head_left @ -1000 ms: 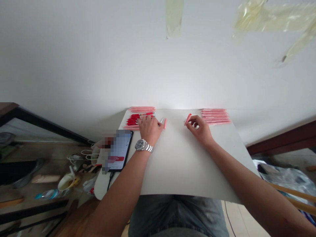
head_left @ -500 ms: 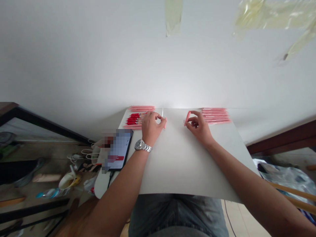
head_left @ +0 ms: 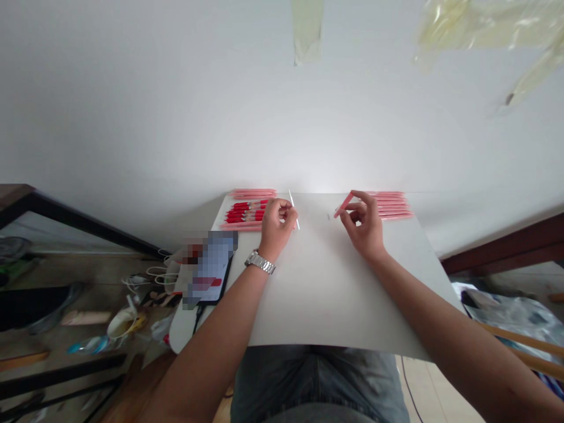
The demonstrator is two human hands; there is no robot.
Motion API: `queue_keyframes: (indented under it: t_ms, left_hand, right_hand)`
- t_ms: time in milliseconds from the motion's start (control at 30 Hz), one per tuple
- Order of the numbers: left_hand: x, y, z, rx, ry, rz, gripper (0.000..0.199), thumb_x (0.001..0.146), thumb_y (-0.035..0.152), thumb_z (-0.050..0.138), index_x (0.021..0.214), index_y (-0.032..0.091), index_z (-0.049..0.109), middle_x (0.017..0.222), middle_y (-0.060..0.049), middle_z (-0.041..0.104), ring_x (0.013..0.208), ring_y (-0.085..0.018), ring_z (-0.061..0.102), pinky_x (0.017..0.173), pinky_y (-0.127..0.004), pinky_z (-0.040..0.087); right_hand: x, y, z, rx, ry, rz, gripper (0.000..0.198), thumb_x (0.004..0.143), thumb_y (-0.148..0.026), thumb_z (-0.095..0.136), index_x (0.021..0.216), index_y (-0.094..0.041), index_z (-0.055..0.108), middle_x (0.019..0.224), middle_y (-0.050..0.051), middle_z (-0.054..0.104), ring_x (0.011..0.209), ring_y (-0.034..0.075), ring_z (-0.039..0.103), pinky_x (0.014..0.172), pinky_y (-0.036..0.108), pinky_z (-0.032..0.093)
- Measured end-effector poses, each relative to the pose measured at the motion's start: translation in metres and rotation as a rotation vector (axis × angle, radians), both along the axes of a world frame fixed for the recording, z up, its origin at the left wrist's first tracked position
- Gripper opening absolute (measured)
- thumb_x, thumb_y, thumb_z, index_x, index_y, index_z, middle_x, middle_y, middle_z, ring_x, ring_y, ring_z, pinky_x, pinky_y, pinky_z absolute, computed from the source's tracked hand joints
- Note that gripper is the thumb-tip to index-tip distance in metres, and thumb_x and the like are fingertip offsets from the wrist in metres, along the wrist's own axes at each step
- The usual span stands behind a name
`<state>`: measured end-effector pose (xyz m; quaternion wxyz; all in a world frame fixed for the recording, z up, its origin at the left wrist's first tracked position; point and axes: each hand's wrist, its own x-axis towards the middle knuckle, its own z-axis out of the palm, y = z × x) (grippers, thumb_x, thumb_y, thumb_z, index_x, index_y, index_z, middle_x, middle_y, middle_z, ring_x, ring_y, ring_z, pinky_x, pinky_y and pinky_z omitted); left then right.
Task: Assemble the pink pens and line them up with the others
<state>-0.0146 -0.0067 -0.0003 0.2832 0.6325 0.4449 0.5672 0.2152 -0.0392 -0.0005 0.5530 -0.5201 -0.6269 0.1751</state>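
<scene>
Left hand (head_left: 279, 221): fingertips pinched on thin white pen refill (head_left: 291, 198), beside red pens (head_left: 241, 212). Refill likely light, flexible; grip mid-length. Right hand (head_left: 365, 228): thumb and forefinger gripping pink pen barrel (head_left: 345, 204) over table (head_left: 326, 294). Barrel probably light, rigid, smooth; hold by ends.

One head-worn view, forward and down over the hands (head_left: 278, 228) and table (head_left: 317, 294)
</scene>
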Motion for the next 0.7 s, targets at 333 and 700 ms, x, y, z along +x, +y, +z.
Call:
queue_keyframes:
  t_ms: [333,700]
  left_hand:
    - [-0.0002,0.0006,-0.0013,-0.003,0.013,0.004,0.004,0.092,0.021,0.06,0.091,0.02,0.057,0.094,-0.003,0.058,0.075,-0.012,0.061,0.062,-0.024,0.054]
    - [-0.0015,0.0005,-0.0032,0.004,0.048,0.038,0.003,0.092,0.022,0.061,0.091,0.021,0.059,0.095,-0.004,0.058,0.078,-0.014,0.061,0.07,-0.028,0.054]
  right_hand:
    - [0.0049,0.0038,-0.0019,-0.199,-0.183,0.077,0.044,0.093,-0.035,0.062,0.135,-0.03,0.053,0.099,0.001,0.076,0.057,0.014,0.06,0.061,0.031,0.047]
    - [0.0036,0.0012,-0.002,-0.115,-0.061,0.007,0.046,0.094,-0.039,0.06,0.138,-0.03,0.048,0.106,0.004,0.075,0.054,0.012,0.054,0.056,0.03,0.044]
